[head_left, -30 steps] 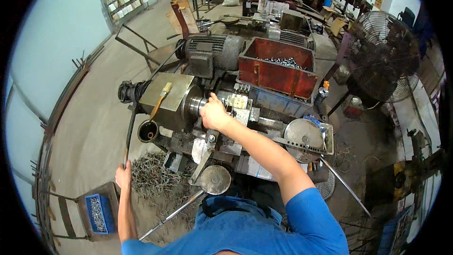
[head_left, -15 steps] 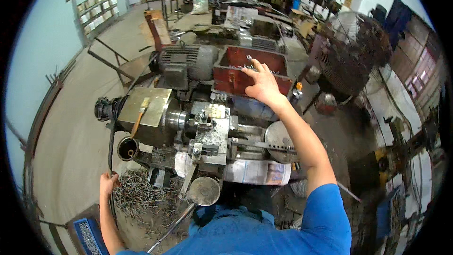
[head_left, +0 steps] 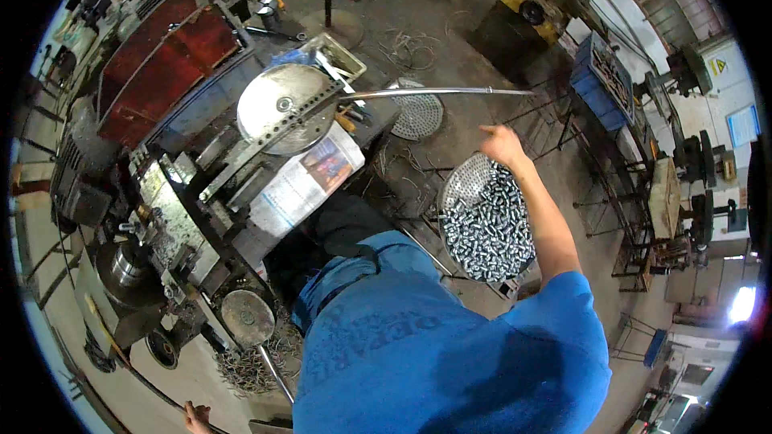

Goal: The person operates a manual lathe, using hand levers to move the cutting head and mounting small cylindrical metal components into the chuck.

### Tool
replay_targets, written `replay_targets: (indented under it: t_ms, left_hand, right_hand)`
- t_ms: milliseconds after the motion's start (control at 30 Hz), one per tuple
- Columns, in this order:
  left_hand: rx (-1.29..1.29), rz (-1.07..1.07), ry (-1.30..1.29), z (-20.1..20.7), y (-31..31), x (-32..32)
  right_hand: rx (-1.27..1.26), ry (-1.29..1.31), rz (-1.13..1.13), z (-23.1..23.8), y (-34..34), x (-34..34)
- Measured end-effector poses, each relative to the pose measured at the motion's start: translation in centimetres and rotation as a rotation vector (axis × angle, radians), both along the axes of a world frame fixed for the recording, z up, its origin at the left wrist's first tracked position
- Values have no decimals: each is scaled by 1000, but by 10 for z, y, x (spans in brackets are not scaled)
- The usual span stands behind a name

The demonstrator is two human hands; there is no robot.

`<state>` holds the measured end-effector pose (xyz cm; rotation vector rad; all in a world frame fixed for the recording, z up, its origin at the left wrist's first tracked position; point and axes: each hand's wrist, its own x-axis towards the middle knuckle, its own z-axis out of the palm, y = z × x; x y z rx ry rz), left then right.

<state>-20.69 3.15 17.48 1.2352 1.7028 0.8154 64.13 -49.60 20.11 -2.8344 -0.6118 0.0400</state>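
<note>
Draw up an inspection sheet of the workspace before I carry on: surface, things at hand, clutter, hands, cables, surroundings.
Surface: grimy grey metal lathe, a white printed paper sheet along one side.
Things at hand: round perforated metal basket heaped with small shiny metal cylinders.
Clutter: tangled metal turnings on the floor; round grey perforated metal piece near the basket.
Hands: right hand at the basket's edge, contact and contents unclear; left hand at a long thin black rod, grip unclear.
Cables: none told apart with certainty.
Surroundings: red metal bin behind the lathe, blue plastic crate off to the right.
</note>
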Motion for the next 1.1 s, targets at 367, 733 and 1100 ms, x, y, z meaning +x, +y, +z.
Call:
replay_targets:
  t_ms: [367,733,1100]
  left_hand:
    - [-71,-37,-115,-7,12,-38]
    - [73,-196,854,45,-55,26]
    - [386,-800,179,187,-99,370]
  right_hand:
    - [-745,307,-61,-90,-48,-29]
    - [-455,181,-98,-89,-18,-7]
    - [585,174,1339,108,275,-195]
